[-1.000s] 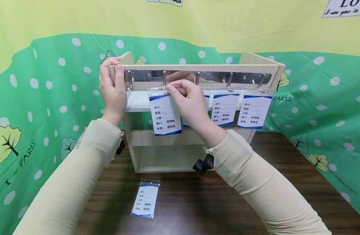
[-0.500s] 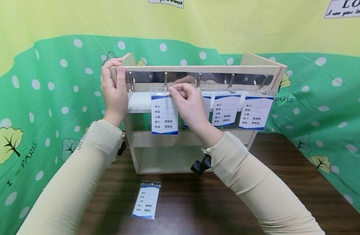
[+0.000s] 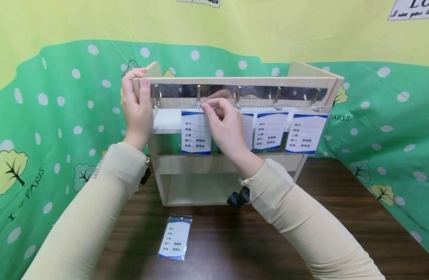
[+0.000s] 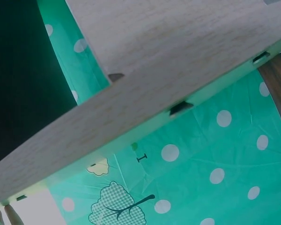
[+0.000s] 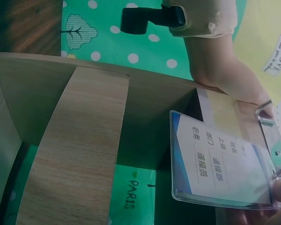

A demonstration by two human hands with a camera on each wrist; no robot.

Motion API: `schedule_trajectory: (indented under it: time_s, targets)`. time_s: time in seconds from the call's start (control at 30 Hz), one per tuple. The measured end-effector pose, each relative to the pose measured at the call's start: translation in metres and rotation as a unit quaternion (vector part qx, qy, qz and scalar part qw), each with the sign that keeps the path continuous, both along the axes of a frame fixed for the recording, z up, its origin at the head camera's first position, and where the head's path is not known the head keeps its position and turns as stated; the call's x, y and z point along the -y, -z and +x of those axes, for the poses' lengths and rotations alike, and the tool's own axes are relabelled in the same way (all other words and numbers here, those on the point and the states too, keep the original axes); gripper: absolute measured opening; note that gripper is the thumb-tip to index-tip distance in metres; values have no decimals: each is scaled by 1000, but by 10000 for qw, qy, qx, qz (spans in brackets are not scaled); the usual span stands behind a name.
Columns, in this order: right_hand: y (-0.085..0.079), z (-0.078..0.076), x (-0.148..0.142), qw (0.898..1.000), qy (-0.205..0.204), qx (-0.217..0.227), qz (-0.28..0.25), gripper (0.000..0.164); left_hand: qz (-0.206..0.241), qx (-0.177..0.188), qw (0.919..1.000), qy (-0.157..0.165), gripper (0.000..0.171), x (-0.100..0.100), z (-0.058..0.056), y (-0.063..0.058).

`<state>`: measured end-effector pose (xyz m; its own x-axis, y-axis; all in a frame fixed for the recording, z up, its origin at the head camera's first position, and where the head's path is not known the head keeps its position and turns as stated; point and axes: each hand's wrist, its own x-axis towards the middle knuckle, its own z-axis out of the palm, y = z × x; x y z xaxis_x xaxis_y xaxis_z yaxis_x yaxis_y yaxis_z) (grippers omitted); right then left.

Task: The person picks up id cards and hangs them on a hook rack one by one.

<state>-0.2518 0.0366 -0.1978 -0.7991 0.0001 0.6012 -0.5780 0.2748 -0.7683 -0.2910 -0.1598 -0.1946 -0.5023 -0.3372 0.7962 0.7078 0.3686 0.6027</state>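
My right hand [image 3: 226,126] pinches the clear top edge of a badge [image 3: 196,132] at the second hook [image 3: 198,95] from the left. In the right wrist view that badge [image 5: 215,164] hangs from the fingertips by the hook; whether its slot is over the hook is hard to tell. With thumb in front and fingers behind, my left hand [image 3: 135,107] grips the left end of the wooden rack [image 3: 235,80]. Further right, badges [image 3: 271,130] hang on the other hooks, one partly hidden behind my right hand. The leftmost hook [image 3: 156,96] bears no badge.
Another badge [image 3: 175,238] lies face up on the dark wooden table [image 3: 270,241] in front of the rack. Below the hook strip are the rack's shelves [image 3: 200,188]. A green and yellow patterned cloth [image 3: 67,128] surrounds the table at the back and sides.
The pinched badge, tilted a second ago, now hangs straight and sits slightly higher at the second hook. My right hand has shifted slightly; my left hand keeps its grip on the rack.
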Motion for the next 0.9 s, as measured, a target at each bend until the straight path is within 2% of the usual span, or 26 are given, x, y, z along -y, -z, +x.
schedule_trajectory:
  time_s: [0.4, 0.73, 0.9]
  targets:
    - [11, 5, -6, 9998, -162, 107, -34, 28, -13, -54, 10000, -32, 26, 0, -1, 1]
    - [29, 12, -12, 9994, -233, 245, 21, 31, -55, -85, 9999, -25, 27, 0, -2, 1]
    - [38, 15, -16, 9989, -325, 350, -12, 28, -12, -31, 10000, -4, 26, 0, -1, 1]
